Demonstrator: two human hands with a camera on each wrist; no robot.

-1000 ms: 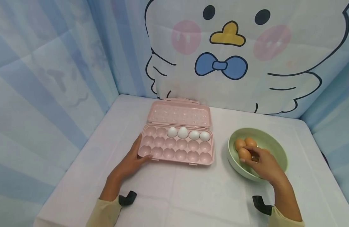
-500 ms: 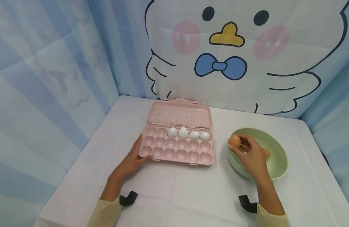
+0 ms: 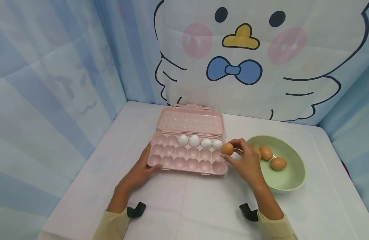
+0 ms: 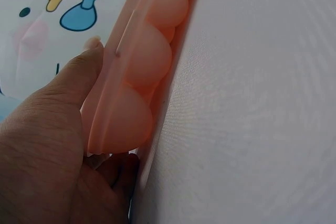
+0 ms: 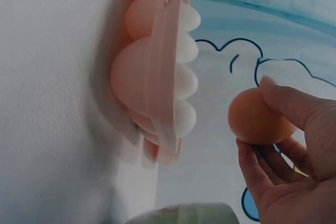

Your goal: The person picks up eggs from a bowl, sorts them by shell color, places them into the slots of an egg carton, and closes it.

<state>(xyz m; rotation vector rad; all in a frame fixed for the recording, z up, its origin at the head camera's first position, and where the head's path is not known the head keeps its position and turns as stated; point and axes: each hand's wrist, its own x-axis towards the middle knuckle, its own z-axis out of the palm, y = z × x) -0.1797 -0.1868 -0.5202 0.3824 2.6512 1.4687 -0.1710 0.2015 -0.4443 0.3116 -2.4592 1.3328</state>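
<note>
A pink egg carton (image 3: 181, 152) lies open on the table, its lid (image 3: 190, 120) folded back. Several white eggs (image 3: 194, 141) fill the right part of its back row; the other cups are bare. My left hand (image 3: 138, 175) grips the carton's left end, thumb (image 4: 79, 74) along the rim and fingers curled beneath. Between thumb and fingertips my right hand (image 3: 247, 163) pinches a brown egg (image 3: 227, 149) close over the carton's right edge. In the right wrist view that held egg (image 5: 257, 119) is clear of the carton's rim.
To the right stands a green bowl (image 3: 287, 180) with brown eggs (image 3: 278, 163) in it, partly behind my right hand. A white cloth (image 3: 184, 206) covers the table. Printed curtains (image 3: 235, 96) close off the back and both sides.
My right hand has lifted a brown egg out of the green bowl and carried it left to the carton's right edge. My left hand has stayed on the carton.
</note>
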